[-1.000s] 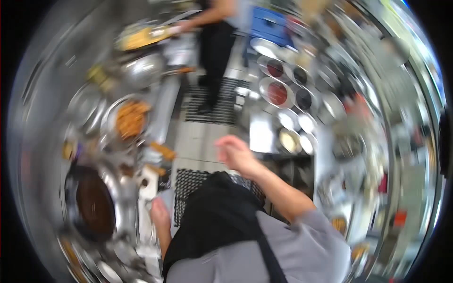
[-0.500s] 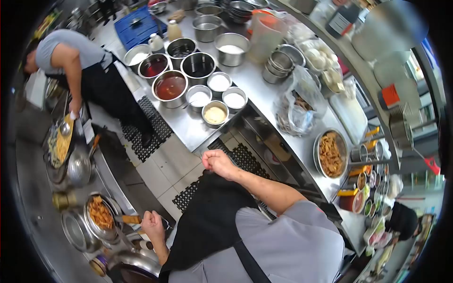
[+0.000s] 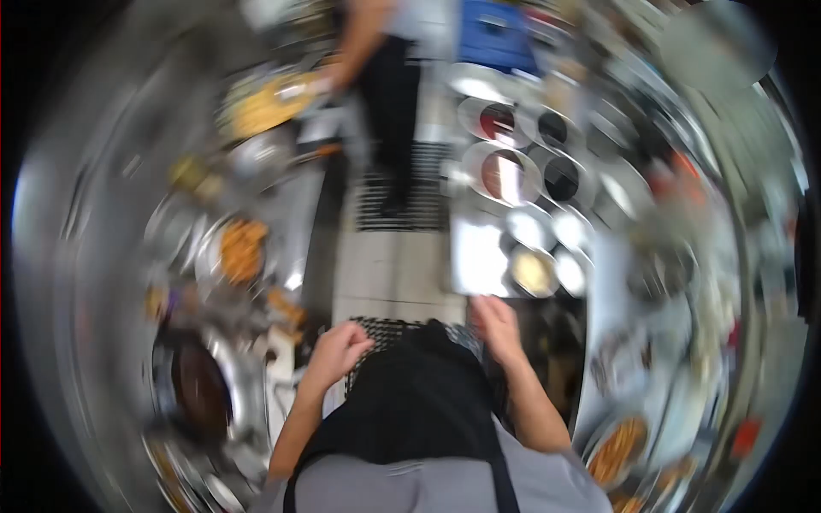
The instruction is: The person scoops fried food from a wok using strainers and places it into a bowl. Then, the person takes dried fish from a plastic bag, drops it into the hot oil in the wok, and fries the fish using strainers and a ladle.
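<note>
My left hand (image 3: 340, 350) is in front of the left side of my black apron (image 3: 410, 368), its fingers curled in and nothing seen in them. On the other side, my right hand (image 3: 496, 325) hangs just below the near edge of the steel table (image 3: 479, 256), smeared by motion, so its fingers are hard to read. Nearest to it is a steel pot of pale yellow contents (image 3: 533, 272), with several white-filled pots around. A bowl of orange-brown food pieces (image 3: 243, 250) stands on the left counter, beyond my left hand.
Ahead, a co-worker in dark trousers (image 3: 392, 120) stands in the aisle, one arm reaching to a pan of yellow food (image 3: 274, 104). Pots of red and dark liquid (image 3: 503, 175) stand on the table. A large dark-filled pan (image 3: 201, 385) is at left. Black mat (image 3: 402, 192) covers part of the floor.
My view has swung left, so the aisle and co-worker are now straight ahead and the picture is blurred. Both hands have come to either side of my apron; the right fist is now less distinct.
</note>
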